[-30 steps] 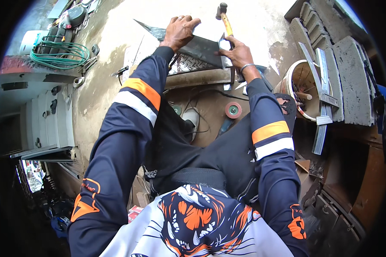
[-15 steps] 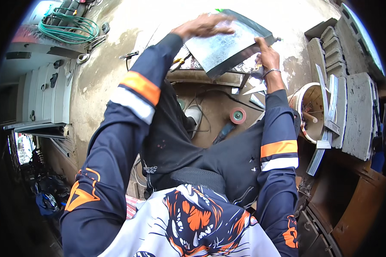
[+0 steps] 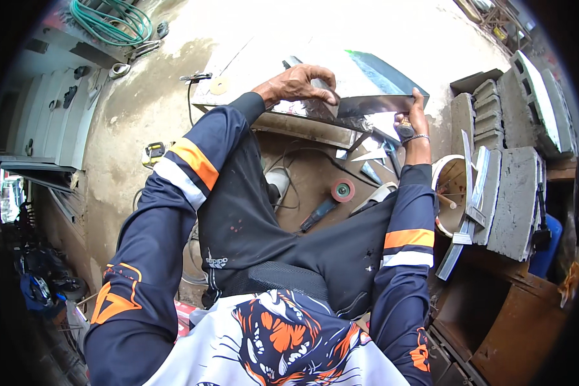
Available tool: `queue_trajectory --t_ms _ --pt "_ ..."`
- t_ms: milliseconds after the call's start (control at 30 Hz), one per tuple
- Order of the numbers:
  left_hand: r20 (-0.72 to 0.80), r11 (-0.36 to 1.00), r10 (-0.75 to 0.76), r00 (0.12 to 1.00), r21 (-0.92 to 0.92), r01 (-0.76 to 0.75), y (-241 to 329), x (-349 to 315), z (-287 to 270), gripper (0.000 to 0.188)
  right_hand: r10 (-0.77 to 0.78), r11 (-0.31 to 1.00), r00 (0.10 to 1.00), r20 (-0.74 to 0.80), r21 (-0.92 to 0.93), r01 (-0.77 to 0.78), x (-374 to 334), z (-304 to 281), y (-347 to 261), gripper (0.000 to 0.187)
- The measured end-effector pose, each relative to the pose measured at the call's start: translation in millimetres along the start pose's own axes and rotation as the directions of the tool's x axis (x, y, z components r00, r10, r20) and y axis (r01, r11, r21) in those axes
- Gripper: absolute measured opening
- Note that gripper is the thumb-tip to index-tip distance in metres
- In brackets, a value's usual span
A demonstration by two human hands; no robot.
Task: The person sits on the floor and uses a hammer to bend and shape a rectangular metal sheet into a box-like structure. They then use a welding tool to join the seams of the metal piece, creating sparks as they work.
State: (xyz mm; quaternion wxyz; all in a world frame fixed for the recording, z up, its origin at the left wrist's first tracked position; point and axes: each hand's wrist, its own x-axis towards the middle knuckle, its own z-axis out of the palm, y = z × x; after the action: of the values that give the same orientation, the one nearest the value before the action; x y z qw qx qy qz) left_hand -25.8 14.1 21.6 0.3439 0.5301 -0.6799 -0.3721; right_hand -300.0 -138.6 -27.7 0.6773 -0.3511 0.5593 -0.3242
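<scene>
Crosswise, left to right — the metal flange [image 3: 376, 105].

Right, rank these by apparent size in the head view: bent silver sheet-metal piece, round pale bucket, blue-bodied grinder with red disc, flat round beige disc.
Largest to smallest, as they look:
1. Sheet-metal piece
2. Bucket
3. Grinder
4. Beige disc
</scene>
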Motion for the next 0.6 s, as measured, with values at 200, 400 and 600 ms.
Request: queue_trajectory --t_ms 200,400,600 --pt "-0.075 0.984 0.121 0.990 0.141 -0.110 12 10 -5 0.038 0.027 0.996 0.997 0.076 0.081 -0.034 -4 0 -15 0.062" --pt "0.004 0.955 0.186 0.982 0.233 -0.182 12 11 -9 0.047 0.045 0.998 0.994 0.099 0.048 -0.050 -14 8 -18 0.063" --pt "-0.045 0.974 0.153 0.987 0.172 -0.144 14 12 -8 0.052 0.009 0.999 0.995 0.103 0.034 -0.012 -14 9 -18 0.063"
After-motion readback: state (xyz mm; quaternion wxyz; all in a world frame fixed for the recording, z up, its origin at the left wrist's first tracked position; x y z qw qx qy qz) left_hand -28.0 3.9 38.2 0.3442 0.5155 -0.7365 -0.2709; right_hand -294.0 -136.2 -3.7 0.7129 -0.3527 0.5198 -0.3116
